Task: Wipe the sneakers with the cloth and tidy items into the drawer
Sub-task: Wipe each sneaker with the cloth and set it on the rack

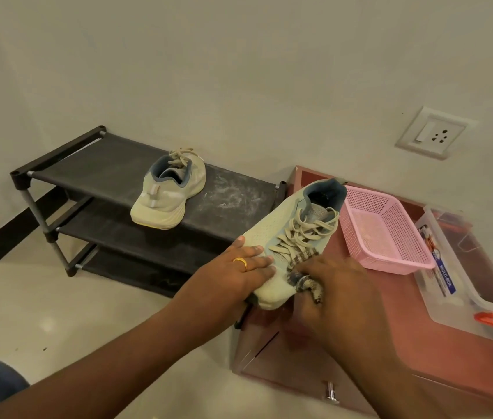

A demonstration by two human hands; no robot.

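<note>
left hand [240,269] lies flat, fingers straight; right hand [334,287] curls in a grip.

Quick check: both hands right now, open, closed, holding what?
Left hand: open, resting flat on the toe of the sneaker.
Right hand: closed around the cloth, pressing it on that sneaker.

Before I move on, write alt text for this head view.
A left hand steadies a pale sneaker on a reddish cabinet while the right hand presses a striped cloth near its toe. Beside it stands a pink basket; the second sneaker sits on a black shoe rack.
</note>
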